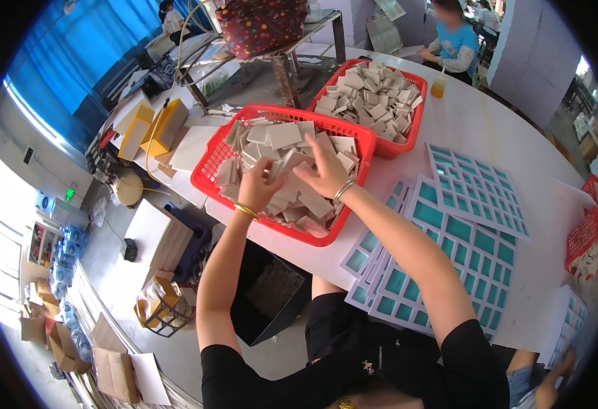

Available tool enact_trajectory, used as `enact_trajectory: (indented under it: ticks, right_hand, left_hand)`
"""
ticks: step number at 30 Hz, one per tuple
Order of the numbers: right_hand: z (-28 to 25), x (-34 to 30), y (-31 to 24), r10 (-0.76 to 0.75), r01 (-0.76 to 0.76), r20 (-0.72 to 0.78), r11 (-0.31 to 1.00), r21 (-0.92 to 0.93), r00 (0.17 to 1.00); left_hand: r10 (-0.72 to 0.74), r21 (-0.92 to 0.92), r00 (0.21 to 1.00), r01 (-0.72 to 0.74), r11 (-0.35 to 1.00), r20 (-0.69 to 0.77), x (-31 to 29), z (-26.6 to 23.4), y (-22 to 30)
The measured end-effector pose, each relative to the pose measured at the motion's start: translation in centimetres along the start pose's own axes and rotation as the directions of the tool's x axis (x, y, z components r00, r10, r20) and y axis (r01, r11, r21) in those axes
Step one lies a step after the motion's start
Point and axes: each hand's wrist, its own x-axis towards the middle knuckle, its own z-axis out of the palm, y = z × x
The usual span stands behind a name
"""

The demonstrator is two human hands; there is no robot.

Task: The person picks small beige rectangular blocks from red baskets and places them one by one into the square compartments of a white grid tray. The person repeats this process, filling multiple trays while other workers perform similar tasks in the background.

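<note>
Both my hands are over a red plastic basket (pixel 207 167) heaped with loose grey-white rectangular board pieces (pixel 285 135). My left hand (pixel 259 184), with a gold bangle at the wrist, has its fingers curled round a few small board pieces (pixel 286 163). Close beside it on the right, my right hand (pixel 325 170) has its fingers spread and its thumb near those same pieces. Silver bangles circle that wrist. Whether the right fingertips touch a piece is hard to make out.
A second red basket (pixel 418 116) of similar pieces stands behind. White grid panels with teal openings (pixel 479 187) lie stacked on the white table (pixel 394 170) at right. A black bin (pixel 292 300) sits below the table edge. A person in blue (pixel 455 48) sits across; an amber bottle (pixel 438 86) stands nearby.
</note>
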Motion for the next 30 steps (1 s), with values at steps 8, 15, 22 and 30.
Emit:
enact_trajectory:
  ticks: [8,15,22,30]
  right_hand:
    - [2.3,-0.2,3.3,0.213,-0.224,0.07,0.929,0.295,0.975]
    - [2.8,0.5,3.2,0.213,-0.194,0.007,0.876,0.442,0.977]
    - [1.3,-0.7,0.6,0.16,-0.161,0.03,0.986,0.043,0.987]
    - [1.5,-1.9,1.1,0.046,-0.023,-0.048,0.922,0.386,0.998]
  left_hand:
    - [-0.197,-0.568,0.954,0.035,0.822,-0.226,1.0,5.4,-2.6]
    - [-0.251,-0.879,0.952,-0.035,0.476,-0.174,1.9,7.4,0.2]
    - [-0.249,-0.654,0.916,-0.02,0.756,-0.316,1.7,8.7,1.0]
    - [-0.582,-0.918,0.806,0.14,0.372,-0.113,2.2,8.1,1.0]
